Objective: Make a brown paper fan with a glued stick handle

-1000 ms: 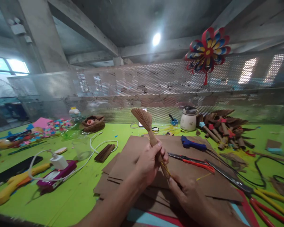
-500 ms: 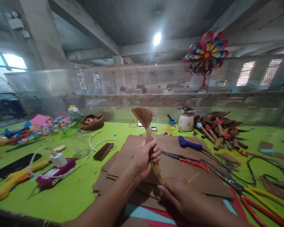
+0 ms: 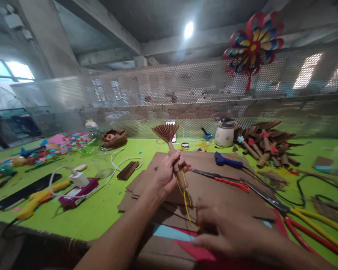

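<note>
Near the front edge of the green tabletop [image 3: 97,221], the blurry right hand [image 3: 218,225] is half curled beside a thin yellow string [image 3: 186,206]; I can't tell if it grips it. Further in, above flat brown card sheets [image 3: 201,195], the left hand [image 3: 171,170] is curled round a brown paper tube with a folded fan top [image 3: 171,147]. By the far edge stands a round cream jar with a dark lid [image 3: 224,135].

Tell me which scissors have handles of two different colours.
The larger scissors toward the picture's right edge, with one yellow handle and one red; the smaller scissors, lying on the brown sheets, show red but no yellow.
</note>
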{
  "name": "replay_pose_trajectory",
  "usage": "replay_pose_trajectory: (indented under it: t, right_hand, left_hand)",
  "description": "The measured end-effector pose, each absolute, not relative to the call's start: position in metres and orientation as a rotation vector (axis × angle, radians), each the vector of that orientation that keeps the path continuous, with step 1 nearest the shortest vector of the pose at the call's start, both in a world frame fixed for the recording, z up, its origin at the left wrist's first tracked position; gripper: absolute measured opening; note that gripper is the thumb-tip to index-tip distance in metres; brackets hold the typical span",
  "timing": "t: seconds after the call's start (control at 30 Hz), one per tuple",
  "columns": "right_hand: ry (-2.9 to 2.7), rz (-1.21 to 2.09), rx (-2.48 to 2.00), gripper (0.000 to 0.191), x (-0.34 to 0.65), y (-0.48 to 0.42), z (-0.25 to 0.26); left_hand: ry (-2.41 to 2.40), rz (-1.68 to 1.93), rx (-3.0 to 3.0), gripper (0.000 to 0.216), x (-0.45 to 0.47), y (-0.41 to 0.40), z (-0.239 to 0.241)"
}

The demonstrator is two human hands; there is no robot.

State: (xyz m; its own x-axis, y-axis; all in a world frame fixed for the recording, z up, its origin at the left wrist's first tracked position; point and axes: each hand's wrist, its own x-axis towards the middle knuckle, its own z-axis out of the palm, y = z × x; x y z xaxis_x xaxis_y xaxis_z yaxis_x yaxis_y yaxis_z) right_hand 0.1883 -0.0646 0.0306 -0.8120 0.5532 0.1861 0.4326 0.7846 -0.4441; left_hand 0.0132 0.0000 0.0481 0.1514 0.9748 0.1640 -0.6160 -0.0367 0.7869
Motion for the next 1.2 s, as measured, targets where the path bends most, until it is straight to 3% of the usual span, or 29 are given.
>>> replay_pose_trajectory:
  t: [0.1, 0.3, 0.7, 0.87, 1.2]
  right_hand:
    - [-2.311, 0.550, -0.919, 0.026, 0.191, -0.055, 0.040]
    - [-2.048, 0.980, -0.992, 0.025, 0.175, -0.043, 0.019]
    - [-2.616, 0.757, -0.698, 0.021, 0.183, -0.056, 0.020]
    - [-2.197, 0.685, -1.068, 0.035, 0.190, -0.038, 0.027]
    - [-1.688, 0.942, -0.817, 0.029, 0.201, -0.002, 0.031]
  left_hand:
    - [0.539, 1.374, 0.883, 0.017, 0.016, -0.002, 0.048]
    - [0.534, 1.317, 0.949, 0.024, 0.027, -0.011, 0.047]
    - [0.495, 1.309, 0.998, 0.028, 0.016, -0.010, 0.051]
    - [0.466, 1.226, 1.027, 0.022, 0.019, -0.012, 0.048]
    - [0.525, 0.933, 1.167, 0.023, 0.048, -0.027, 0.026]
